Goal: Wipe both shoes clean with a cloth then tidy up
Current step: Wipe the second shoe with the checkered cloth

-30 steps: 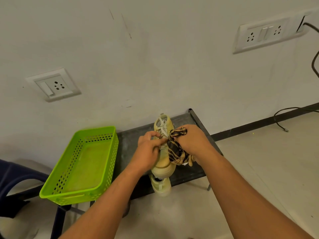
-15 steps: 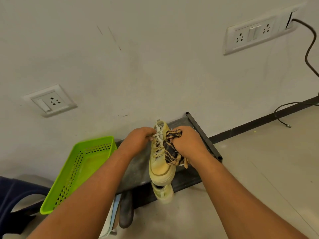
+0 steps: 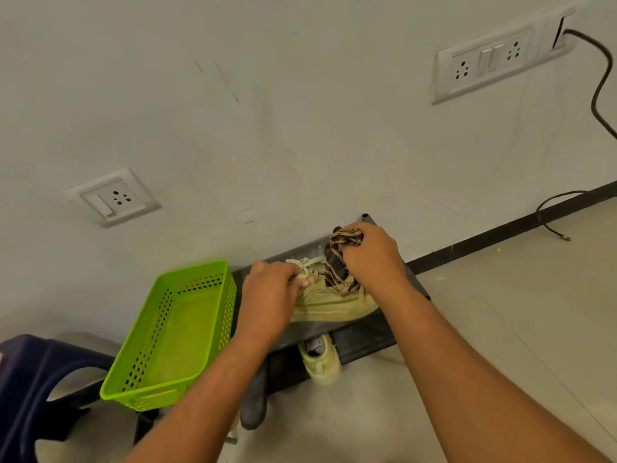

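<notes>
One tan shoe (image 3: 329, 305) rests on the dark shelf (image 3: 367, 335). The left hand (image 3: 267, 295) curls round its lace end, seemingly pinching the laces (fingertips partly hidden), while the right hand (image 3: 370, 259) presses the striped cloth (image 3: 337, 269), bunched in a closed fist, on the upper. The second shoe (image 3: 320, 362) pokes out below the shelf front. Risk: a hard stroke could slide the held shoe off the front edge, or the cloth could snag the loose laces.
</notes>
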